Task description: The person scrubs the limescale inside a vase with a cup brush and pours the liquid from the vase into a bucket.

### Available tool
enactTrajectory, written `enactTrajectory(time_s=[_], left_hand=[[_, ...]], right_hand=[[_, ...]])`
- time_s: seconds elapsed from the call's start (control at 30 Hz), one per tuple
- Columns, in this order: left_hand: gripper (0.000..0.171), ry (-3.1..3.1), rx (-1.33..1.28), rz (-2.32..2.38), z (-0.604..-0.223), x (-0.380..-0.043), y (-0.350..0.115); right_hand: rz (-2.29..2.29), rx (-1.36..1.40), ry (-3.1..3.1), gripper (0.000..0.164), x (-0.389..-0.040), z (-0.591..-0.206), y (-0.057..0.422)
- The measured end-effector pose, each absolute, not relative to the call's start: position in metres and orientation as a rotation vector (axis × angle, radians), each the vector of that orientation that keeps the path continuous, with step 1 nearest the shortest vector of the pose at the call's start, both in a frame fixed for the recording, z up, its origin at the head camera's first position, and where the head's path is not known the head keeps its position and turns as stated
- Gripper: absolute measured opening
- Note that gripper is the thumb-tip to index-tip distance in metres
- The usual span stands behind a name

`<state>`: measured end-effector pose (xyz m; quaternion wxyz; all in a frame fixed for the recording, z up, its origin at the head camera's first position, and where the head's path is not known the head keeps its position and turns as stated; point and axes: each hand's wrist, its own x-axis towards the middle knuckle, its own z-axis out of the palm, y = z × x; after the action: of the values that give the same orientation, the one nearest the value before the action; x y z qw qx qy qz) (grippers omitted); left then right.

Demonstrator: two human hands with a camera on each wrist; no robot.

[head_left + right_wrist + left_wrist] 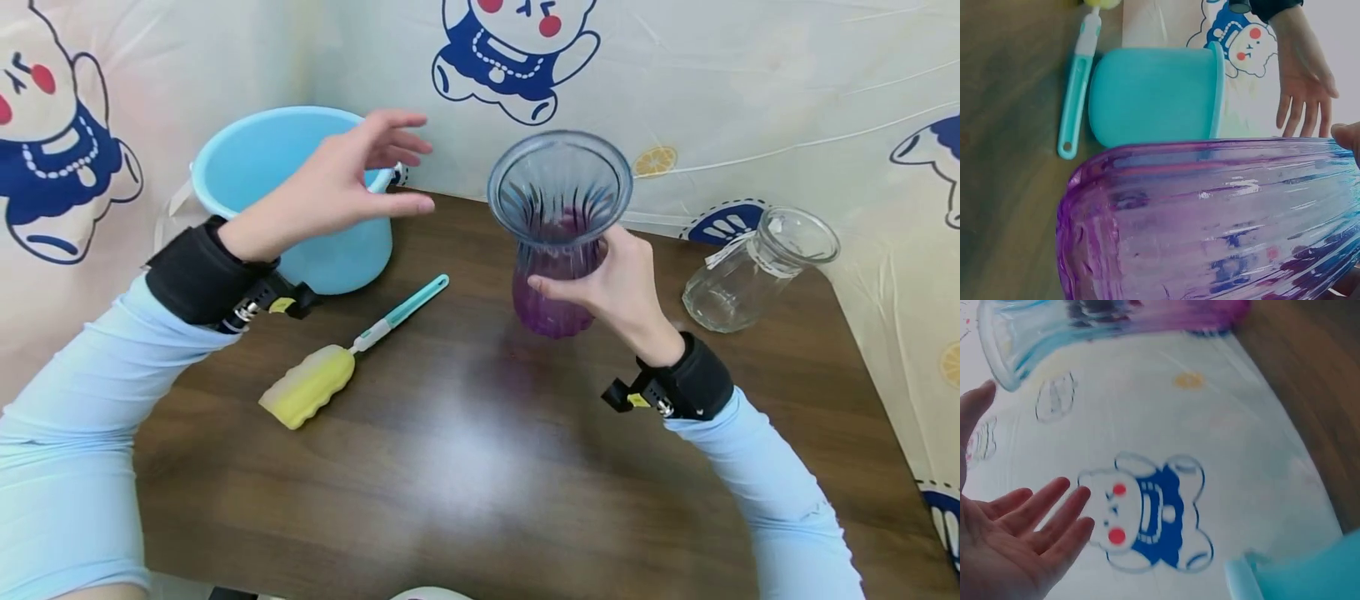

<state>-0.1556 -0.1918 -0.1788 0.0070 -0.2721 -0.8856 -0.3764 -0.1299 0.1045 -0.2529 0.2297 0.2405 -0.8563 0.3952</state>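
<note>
My right hand [622, 292] grips a ribbed glass vase [542, 258] round its body, with the thumb across the near side and the other fingers mostly hidden behind the glass. The vase shades from blue at its wide flared rim to purple at the base and stands roughly upright, base close over the table. In the right wrist view the vase [1210, 212] fills the lower half. My left hand [337, 183] is raised in front of the light-blue bucket [348, 258], fingers spread and holding nothing. The left wrist view shows its open palm [1010, 550] below the vase rim.
On the brown table [480, 517] a yellow sponge brush [311, 383] with a teal-and-white handle lies left of centre. A clear glass jar [723, 292] with a string round its neck is at the right. Behind hangs a printed curtain [750, 92].
</note>
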Motion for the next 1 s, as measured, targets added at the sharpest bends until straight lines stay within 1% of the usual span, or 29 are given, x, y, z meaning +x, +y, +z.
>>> enactTrajectory(time_s=[0.17,0.4,0.57,0.8,1.0], left_hand=[[0.060,-2.709,-0.703,-1.027,-0.176,-0.162,-0.217],[0.052,-2.638,-0.595,-0.943,-0.174,-0.174,-0.251],[0.051,-2.659,-0.413,-1.009,-0.176,-0.182,-0.277],[0.050,-2.707,-0.054,-1.077,-0.181,-0.189,-0.319],[0.057,-2.753,0.152,-1.072,-0.197,-0.190,-0.346]], right_hand=[[1.071,0.679,-2.387,0.071,-0.149,-0.238,0.093],[0.961,0.684,-2.507,0.076,-0.172,-0.216,0.075],[0.881,0.700,-2.547,0.077,-0.184,-0.204,0.064],[0.763,0.634,-2.655,0.089,-0.194,-0.192,0.049],[0.700,0.562,-2.729,0.091,-0.202,-0.191,0.040]])
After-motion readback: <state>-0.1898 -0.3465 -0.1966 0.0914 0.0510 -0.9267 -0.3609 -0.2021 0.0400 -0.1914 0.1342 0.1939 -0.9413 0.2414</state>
